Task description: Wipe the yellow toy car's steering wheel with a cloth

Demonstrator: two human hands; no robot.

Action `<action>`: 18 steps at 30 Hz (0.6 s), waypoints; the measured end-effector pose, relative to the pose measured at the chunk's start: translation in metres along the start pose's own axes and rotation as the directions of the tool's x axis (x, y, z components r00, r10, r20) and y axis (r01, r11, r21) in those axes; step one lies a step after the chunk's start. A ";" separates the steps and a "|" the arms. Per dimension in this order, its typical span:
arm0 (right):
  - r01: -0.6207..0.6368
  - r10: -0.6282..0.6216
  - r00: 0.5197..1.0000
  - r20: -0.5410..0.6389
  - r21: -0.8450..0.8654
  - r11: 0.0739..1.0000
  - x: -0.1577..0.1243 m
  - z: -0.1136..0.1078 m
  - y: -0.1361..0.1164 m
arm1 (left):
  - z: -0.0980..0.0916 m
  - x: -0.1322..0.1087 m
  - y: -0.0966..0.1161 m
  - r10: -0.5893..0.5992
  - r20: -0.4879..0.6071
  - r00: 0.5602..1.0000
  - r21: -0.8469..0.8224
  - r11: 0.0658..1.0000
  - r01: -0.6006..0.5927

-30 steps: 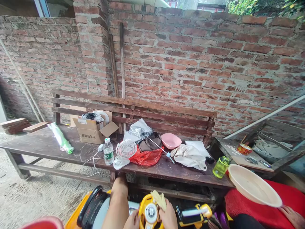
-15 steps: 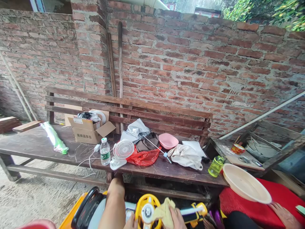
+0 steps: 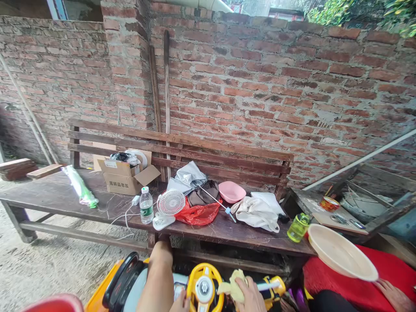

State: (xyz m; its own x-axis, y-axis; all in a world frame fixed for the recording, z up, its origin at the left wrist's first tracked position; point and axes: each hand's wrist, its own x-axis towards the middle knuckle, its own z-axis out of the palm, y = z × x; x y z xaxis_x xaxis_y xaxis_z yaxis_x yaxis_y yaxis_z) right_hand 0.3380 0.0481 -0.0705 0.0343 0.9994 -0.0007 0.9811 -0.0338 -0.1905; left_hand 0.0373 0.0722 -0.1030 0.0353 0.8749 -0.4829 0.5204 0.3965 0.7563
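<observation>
At the bottom of the head view is a yellow toy steering wheel (image 3: 191,284) with a grey-and-white hub, part of a ride-on toy vehicle (image 3: 133,284). My left hand (image 3: 181,302) grips the left side of its rim; the frame's lower edge cuts this hand off. A crumpled pale yellow cloth (image 3: 237,288) is held in my right hand (image 3: 251,297), just right of the wheel, its loose end against the right rim. Beside that hand, a yellow, black and white toy arm (image 3: 274,286) extends to the right. A bare leg (image 3: 159,277) crosses left of the wheel.
A wooden bench (image 3: 113,216) holds a cardboard box (image 3: 120,182), water bottle (image 3: 146,208), small fan (image 3: 170,203), red bag (image 3: 201,214) and pink basin (image 3: 232,192). Another person's hand (image 3: 394,297) is near a beige basin (image 3: 341,251). A pink tub (image 3: 55,303) stands lower left.
The view has shifted slightly, so the scene sits a little further right. My right hand with the cloth has moved slightly right of the wheel's hub; my left hand stays at the rim.
</observation>
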 end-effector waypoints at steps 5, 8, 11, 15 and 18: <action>-0.105 0.107 0.994 -0.026 0.053 0.993 0.019 -0.009 -0.008 | 0.010 0.014 -0.015 0.034 0.030 0.999 0.075 0.996 -0.037; -0.188 0.190 0.982 -0.003 0.128 0.974 0.035 -0.013 -0.011 | 0.012 0.018 -0.018 0.043 0.001 0.999 0.063 0.997 -0.043; -0.266 0.262 0.964 0.050 0.264 0.927 0.054 -0.023 -0.009 | 0.015 0.021 -0.021 0.054 -0.025 0.998 0.061 0.997 -0.052; -0.366 0.338 0.931 0.140 0.385 0.847 0.076 -0.035 -0.004 | 0.017 0.023 -0.024 0.063 0.003 0.998 0.101 0.993 -0.063; -0.399 0.386 0.915 0.117 0.405 0.823 0.081 -0.034 -0.002 | 0.015 0.021 -0.022 0.051 0.012 0.999 0.104 0.993 -0.052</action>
State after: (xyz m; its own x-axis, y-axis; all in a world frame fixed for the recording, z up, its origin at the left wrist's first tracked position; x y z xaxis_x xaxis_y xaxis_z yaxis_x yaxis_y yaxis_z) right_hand 0.3452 0.1290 -0.0371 0.3875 0.9023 -0.1890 0.7164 -0.4238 -0.5542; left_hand 0.0392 0.0781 -0.1360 0.0723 0.8904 -0.4493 0.6036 0.3195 0.7304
